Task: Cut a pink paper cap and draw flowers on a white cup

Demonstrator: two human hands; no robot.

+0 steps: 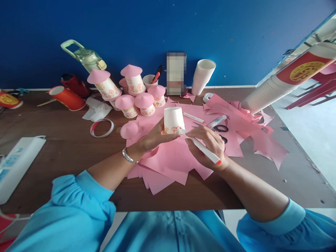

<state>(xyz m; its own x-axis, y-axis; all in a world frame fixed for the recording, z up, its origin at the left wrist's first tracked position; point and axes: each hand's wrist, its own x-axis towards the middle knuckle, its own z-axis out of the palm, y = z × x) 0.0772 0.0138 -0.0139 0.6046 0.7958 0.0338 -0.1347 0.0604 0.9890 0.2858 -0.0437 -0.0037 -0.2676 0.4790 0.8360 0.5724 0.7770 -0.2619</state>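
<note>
My left hand [154, 135] is wrapped round the lower part of a white paper cup [173, 117], held upside down over pink paper. Red and yellow flower drawings run along the cup's rim. In my right hand [207, 143] is a white marker pen [203, 150] with a red end, its tip at the drawn flowers on the cup's right side. A second white marker [193, 117] lies on the paper behind the cup. Black-handled scissors [221, 128] lie partly hidden behind my right hand, beside a clear tube [217, 121].
Several decorated cups with pink cone roofs [145, 100] stand at the back left. A tape roll [102, 128], red cup [67, 98] and power strip [22, 164] lie left. Stacked cups [203, 77], a phone [176, 73] and pink scraps [252, 126] lie behind and right.
</note>
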